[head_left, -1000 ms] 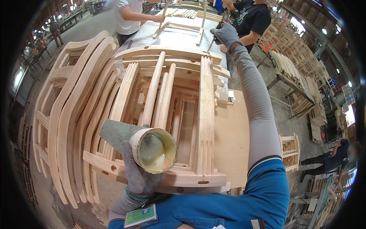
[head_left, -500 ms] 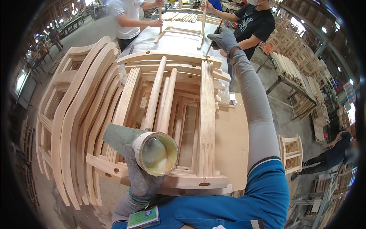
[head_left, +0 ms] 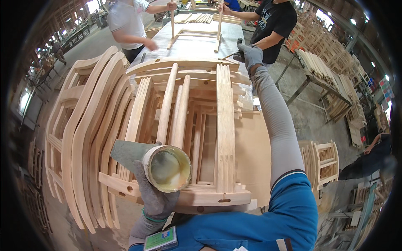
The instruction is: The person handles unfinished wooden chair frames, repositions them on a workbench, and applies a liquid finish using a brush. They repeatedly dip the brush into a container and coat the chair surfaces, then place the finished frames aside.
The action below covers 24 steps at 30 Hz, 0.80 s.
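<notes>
My gloved left hand is wrapped round a round pot of pale yellowish glue-like liquid. A flat grey-green piece juts from the pot's left side. The pot is above the near end of stacked wooden frames with round rungs. At the far right corner of that stack, my gloved right hand grips a thin stick-like tool with a dark end. Its tip points left, close to the far curved rail; whether it touches the wood I cannot tell.
Curved wooden chair frames lean in a row at my left. Cardboard lies right of the stack. Across the covered table, two people hold a wooden frame. Wooden slats lie on a rack at the right.
My right hand has moved slightly nearer, and the tool has swung from steep to flatter, its tip now over the far rail's corner. The left-side person's lower hand has let go of the upright.
</notes>
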Tool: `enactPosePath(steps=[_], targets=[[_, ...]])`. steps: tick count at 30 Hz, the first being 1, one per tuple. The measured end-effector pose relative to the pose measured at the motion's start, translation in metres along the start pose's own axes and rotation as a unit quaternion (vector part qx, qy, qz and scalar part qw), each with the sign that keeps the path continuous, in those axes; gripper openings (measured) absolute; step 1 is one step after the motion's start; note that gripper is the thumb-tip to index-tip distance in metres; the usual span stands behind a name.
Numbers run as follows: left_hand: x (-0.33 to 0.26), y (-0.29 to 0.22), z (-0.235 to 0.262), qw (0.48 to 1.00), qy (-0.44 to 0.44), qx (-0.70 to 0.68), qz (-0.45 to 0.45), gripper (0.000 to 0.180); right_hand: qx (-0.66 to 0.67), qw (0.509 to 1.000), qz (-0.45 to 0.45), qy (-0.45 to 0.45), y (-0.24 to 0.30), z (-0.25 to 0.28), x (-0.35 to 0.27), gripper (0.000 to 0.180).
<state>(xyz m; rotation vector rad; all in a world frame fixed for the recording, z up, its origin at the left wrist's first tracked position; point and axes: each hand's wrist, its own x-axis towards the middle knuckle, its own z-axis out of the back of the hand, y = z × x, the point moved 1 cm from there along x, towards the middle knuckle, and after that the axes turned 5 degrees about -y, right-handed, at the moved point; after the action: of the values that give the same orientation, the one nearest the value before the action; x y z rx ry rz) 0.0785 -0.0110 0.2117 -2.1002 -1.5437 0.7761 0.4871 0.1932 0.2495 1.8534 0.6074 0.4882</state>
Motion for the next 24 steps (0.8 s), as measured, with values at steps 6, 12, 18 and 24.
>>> enactPosePath(steps=[6,12,18,24], targets=[[0.000,-0.003,-0.003,0.999,0.040,0.022,-0.005,0.054,-0.010,0.992,0.081,0.097,-0.010,0.040,0.013,0.011],[-0.002,-0.004,-0.009,0.998,0.058,-0.006,0.016,0.053,0.039,0.988,0.064,0.135,0.025,0.044,-0.031,0.011],[-0.006,-0.006,-0.011,0.995,0.062,-0.069,0.018,0.057,-0.009,0.941,0.149,0.303,0.086,0.028,-0.217,0.016],[-0.013,-0.008,-0.014,0.991,0.126,-0.037,-0.005,0.057,-0.075,0.851,0.320,0.409,0.069,0.044,-0.332,0.020]])
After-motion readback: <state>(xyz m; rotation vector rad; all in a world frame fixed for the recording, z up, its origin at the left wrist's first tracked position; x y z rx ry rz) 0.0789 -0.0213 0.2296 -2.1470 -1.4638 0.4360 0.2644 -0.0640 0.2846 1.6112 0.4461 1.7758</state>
